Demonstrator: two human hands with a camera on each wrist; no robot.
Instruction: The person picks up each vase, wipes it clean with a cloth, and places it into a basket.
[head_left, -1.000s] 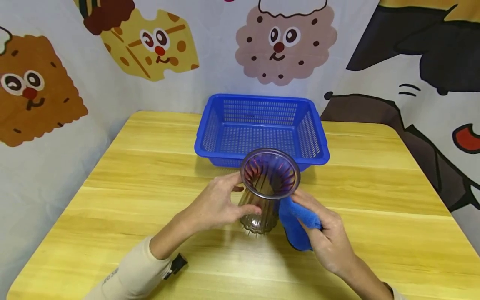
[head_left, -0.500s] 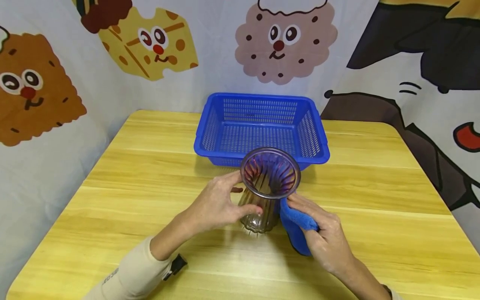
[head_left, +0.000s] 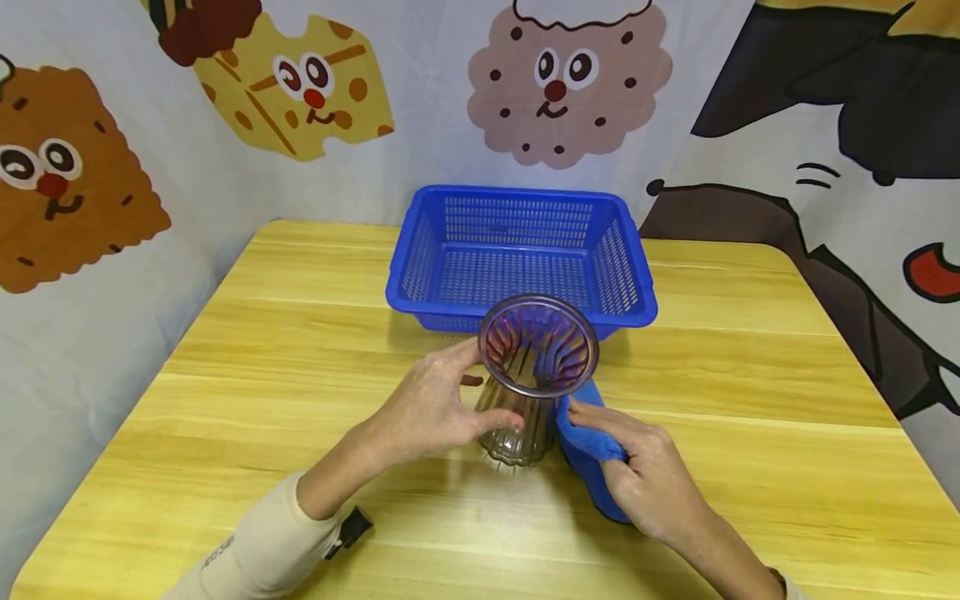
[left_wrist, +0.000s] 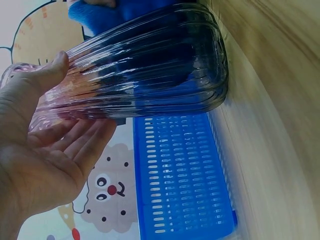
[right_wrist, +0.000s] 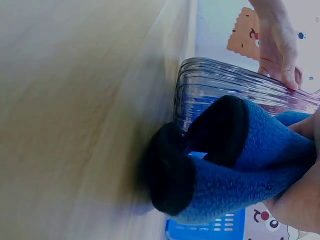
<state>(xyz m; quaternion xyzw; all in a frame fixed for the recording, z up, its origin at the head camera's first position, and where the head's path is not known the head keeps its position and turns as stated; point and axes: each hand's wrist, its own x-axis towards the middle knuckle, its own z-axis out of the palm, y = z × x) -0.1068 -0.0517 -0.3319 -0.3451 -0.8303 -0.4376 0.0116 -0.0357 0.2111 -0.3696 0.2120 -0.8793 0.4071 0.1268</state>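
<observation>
A clear ribbed glass vase (head_left: pixel 534 429) with a purple-tinted flared rim stands on the table in the head view. My left hand (head_left: pixel 431 408) holds it from the left, thumb on the near side and fingers behind. A blue cloth (head_left: pixel 588 458) is bunched in my right hand (head_left: pixel 660 479), against the vase's right side. In the right wrist view, the cloth (right_wrist: pixel 270 165) hangs folded with its dark edging towards the table, and the vase (right_wrist: pixel 210 82) is behind it. The left wrist view shows the vase's ribbed side (left_wrist: pixel 145 65) between thumb and fingers.
A blue plastic basket (head_left: pixel 431 310) with slotted walls sits right behind the vase, nothing visible inside. The light wooden table (head_left: pixel 262 400) extends to both sides. A cartoon-printed cloth (head_left: pixel 442 100) hangs behind and beside the table.
My right hand has shifted slightly left and down along the vase with the cloth, whose lower end hangs a little lower. The left hand and vase have barely moved.
</observation>
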